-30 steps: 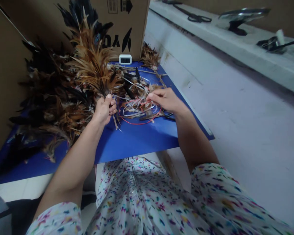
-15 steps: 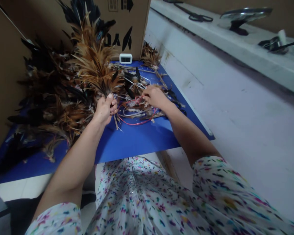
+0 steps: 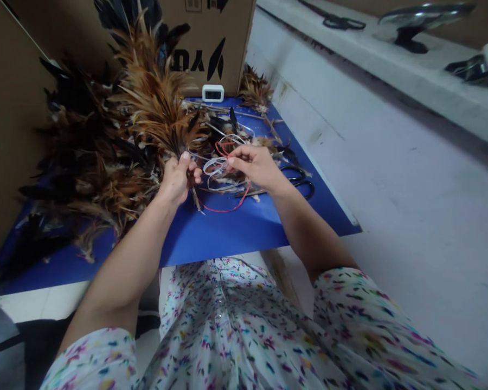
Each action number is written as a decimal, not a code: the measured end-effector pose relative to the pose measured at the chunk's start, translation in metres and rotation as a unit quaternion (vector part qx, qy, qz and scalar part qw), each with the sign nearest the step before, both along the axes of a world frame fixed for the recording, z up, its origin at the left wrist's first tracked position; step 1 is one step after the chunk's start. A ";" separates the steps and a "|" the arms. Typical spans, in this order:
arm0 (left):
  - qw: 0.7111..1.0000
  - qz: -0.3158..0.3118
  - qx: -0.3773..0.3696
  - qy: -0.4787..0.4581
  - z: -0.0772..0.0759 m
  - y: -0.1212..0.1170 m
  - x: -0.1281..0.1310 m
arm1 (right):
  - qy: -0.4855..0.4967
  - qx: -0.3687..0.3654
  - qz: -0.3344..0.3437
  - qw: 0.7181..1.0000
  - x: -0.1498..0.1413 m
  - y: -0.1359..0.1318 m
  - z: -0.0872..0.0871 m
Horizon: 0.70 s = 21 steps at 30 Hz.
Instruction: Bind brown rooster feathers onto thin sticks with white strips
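My left hand (image 3: 179, 176) is closed round the base of a tall feather bundle (image 3: 154, 97), brown below and black at the top, with a thin stick end poking out beneath the fingers. To its right, my right hand (image 3: 254, 165) pinches white string (image 3: 214, 165) between thumb and fingers. The string runs across toward the bundle's base. A loop of red string (image 3: 228, 210) hangs below the right hand and lies on the blue tabletop (image 3: 223, 233). Black scissor handles (image 3: 305, 187) show just right of my right wrist; the blades are hidden.
A large heap of loose feathers (image 3: 93, 173) covers the table's left side. A small white digital clock (image 3: 212, 93) stands before a cardboard box (image 3: 223, 32). Another feather bunch (image 3: 255, 89) sits at the back right. Along the right runs a wall with a ledge (image 3: 374, 49) bearing several objects.
My right hand has drawn slightly nearer me and gathered the white string into small loops. The scissor handles show more. My left hand keeps its hold on the feather bundle.
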<state>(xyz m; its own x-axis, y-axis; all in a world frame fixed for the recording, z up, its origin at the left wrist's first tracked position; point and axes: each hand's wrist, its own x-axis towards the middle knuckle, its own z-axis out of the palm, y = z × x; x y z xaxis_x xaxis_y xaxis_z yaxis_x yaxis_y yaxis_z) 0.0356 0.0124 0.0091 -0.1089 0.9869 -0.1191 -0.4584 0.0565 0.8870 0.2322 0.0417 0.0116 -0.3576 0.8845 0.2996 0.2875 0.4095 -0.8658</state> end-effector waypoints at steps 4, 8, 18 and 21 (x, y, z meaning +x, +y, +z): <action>1.000 0.009 -0.006 0.003 -0.003 0.000 0.003 | -0.028 0.009 0.015 0.999 -0.008 -0.006 -0.009; 1.000 -0.006 -0.019 0.022 -0.006 -0.003 0.008 | -0.087 0.074 0.018 0.993 -0.017 -0.017 -0.006; 0.999 -0.009 -0.035 0.038 -0.014 -0.007 0.017 | -0.094 0.111 0.048 0.988 -0.034 -0.029 -0.010; 0.997 -0.015 -0.039 0.063 -0.012 -0.006 0.016 | -0.050 0.080 0.059 0.994 -0.033 -0.027 -0.014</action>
